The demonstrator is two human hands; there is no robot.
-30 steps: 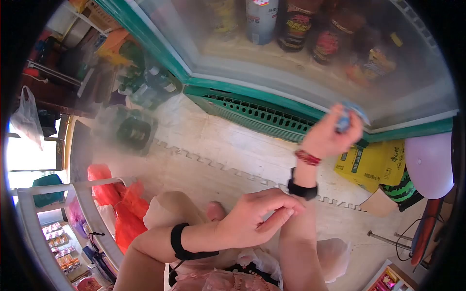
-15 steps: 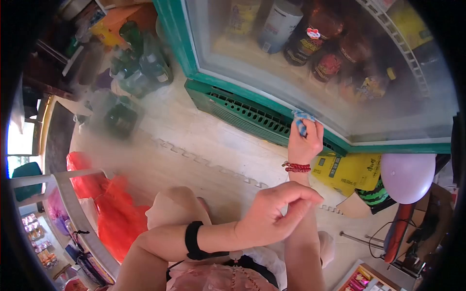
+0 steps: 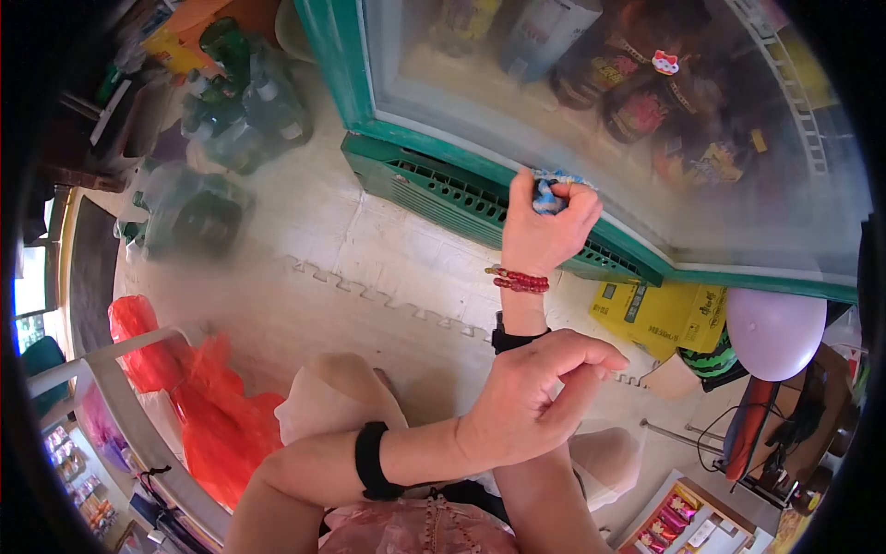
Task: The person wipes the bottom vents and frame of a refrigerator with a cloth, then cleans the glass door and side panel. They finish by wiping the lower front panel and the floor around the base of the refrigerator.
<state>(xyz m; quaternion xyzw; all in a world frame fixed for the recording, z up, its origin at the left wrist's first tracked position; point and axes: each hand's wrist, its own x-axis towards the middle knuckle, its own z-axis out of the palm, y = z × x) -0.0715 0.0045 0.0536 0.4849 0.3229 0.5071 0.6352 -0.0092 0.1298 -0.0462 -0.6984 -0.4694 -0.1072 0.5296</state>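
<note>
My right hand (image 3: 549, 231) grips a crumpled blue-and-white cloth (image 3: 551, 196) and presses it against the green lower frame (image 3: 443, 150) of a glass-doored drinks cooler. A red bead bracelet circles that wrist, with a black band below it. Nearer to me, my left hand (image 3: 544, 397) hovers over my right forearm, its fingers curled in towards the thumb, with nothing seen in them. Another black band is on the left wrist. Behind the misty glass (image 3: 591, 148) stand several bottles. The cooler's slotted green vent (image 3: 443, 198) lies just below the frame.
Green bottles in plastic wrap (image 3: 198, 217) stand on the floor at left, near a red plastic bag (image 3: 217, 406) and a white rack (image 3: 120, 388). To the right are a yellow carton (image 3: 660, 319), a pale purple balloon (image 3: 775, 334) and a box of packets (image 3: 683, 522).
My right hand has slid the cloth left along the cooler's lower frame. My left hand keeps its curled pose. The view has shifted slightly.
</note>
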